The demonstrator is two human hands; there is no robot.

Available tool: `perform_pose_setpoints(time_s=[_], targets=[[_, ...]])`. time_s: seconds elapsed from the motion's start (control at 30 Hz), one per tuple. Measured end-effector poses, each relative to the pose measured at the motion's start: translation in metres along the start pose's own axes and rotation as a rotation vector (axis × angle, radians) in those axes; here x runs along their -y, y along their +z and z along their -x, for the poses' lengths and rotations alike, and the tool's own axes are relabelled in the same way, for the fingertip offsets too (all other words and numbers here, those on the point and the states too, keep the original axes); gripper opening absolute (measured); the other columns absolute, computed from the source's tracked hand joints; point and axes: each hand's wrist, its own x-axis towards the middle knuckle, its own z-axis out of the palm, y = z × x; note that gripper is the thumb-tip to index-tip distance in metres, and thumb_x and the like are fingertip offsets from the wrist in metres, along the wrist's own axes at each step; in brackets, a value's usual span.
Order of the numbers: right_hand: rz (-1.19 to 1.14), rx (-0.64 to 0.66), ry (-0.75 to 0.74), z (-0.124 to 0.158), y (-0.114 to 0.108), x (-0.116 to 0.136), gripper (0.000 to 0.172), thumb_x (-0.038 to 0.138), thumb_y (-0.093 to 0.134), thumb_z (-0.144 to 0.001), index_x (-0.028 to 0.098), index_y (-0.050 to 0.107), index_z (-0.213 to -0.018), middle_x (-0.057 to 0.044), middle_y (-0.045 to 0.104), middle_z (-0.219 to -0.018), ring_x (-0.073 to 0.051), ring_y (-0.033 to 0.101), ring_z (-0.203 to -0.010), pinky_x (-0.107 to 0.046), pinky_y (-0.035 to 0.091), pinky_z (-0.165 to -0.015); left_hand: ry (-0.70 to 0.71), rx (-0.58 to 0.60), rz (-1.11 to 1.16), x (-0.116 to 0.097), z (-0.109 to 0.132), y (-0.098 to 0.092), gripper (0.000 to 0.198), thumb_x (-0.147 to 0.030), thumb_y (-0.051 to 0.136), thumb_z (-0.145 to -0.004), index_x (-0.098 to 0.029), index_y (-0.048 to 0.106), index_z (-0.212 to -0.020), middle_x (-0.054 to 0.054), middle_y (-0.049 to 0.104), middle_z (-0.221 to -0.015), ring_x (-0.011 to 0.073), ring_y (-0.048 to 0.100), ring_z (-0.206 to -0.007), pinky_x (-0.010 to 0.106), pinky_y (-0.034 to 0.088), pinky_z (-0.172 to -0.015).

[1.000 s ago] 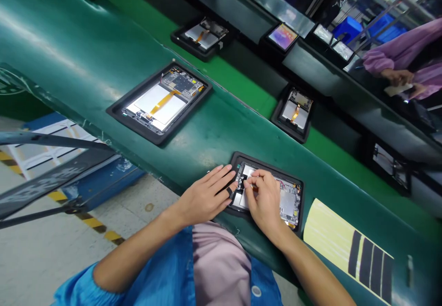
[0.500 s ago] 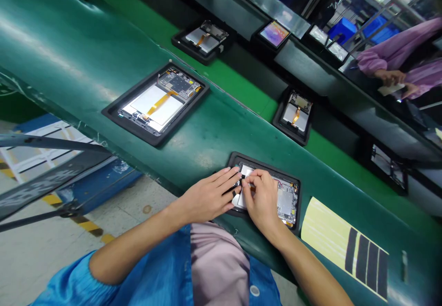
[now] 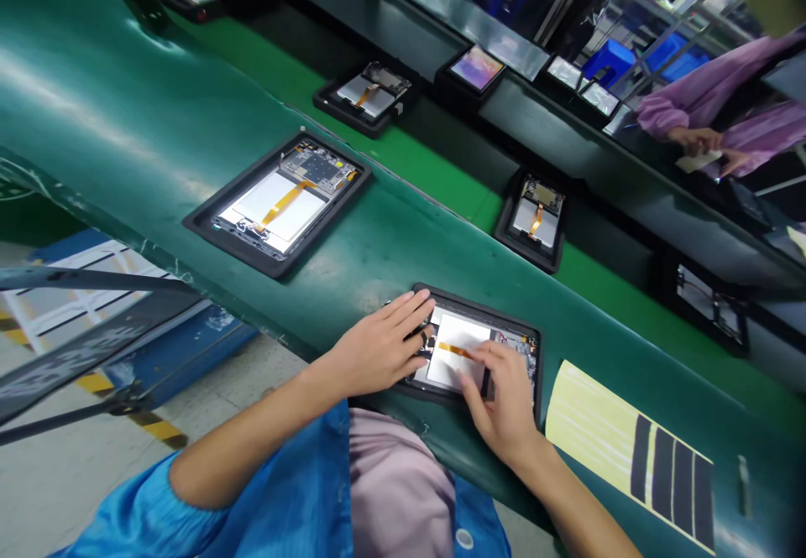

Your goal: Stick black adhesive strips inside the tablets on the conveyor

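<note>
An opened tablet (image 3: 458, 357) lies in a black tray (image 3: 478, 305) on the green bench right in front of me; its white battery, an orange flex cable and a circuit board show. My left hand (image 3: 378, 348) rests flat on the tray's left end, fingers stretched out over the edge. My right hand (image 3: 504, 403) sits on the tablet's near right part, fingers bent down and pressing on the board area. What lies under its fingertips is hidden.
A second opened tablet in a tray (image 3: 280, 201) lies to the left on the bench. More trays (image 3: 534, 216) ride the green conveyor behind. A yellow sheet with black strips (image 3: 630, 449) lies at my right. Another person's purple sleeves (image 3: 711, 96) show at the far right.
My right hand has slid from the tablet's left end, beside my left fingertips, down to its near right part, uncovering the battery and flex cable. The left hand stayed on the tray.
</note>
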Motion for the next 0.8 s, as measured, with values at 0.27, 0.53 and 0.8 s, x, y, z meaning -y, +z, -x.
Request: perform_pose_setpoints(time_s=[0.27, 0.53, 0.8], targets=[[0.214, 0.19, -0.324, 0.05, -0.033, -0.036, 0.014, 0.028, 0.056, -0.104, 0.018, 0.066, -0.108, -0.007, 0.072, -0.096, -0.021, 0.064, -0.083, -0.037, 0.048, -0.083, -0.174, -0.338, -0.128, 0.028, 0.021, -0.019, 0.033, -0.024, 0.063, -0.095, -0.022, 0.069, -0.128, 0.012, 0.069, -0.138, 0.0312, 0.06, -0.135, 0.049, 0.05, -0.113], [0.263, 0.115, -0.391, 0.012, 0.013, -0.038, 0.016, 0.023, 0.053, -0.106, 0.018, 0.068, -0.103, -0.007, 0.073, -0.094, -0.018, 0.061, -0.079, -0.032, 0.045, -0.075, -0.617, -0.883, 0.75, 0.009, 0.034, -0.026, 0.024, -0.031, 0.067, -0.095, -0.021, 0.076, -0.114, 0.006, 0.08, -0.106, 0.0232, 0.076, -0.097, 0.038, 0.06, -0.096], [0.392, 0.203, -0.291, -0.107, 0.066, -0.048, 0.012, 0.03, 0.064, -0.102, 0.02, 0.069, -0.106, -0.007, 0.071, -0.098, -0.02, 0.062, -0.088, -0.033, 0.044, -0.078, -0.737, -0.821, 0.858, -0.012, 0.058, -0.038, 0.03, -0.045, 0.075, -0.089, -0.022, 0.08, -0.106, 0.007, 0.081, -0.102, 0.0244, 0.078, -0.092, 0.034, 0.064, -0.089]])
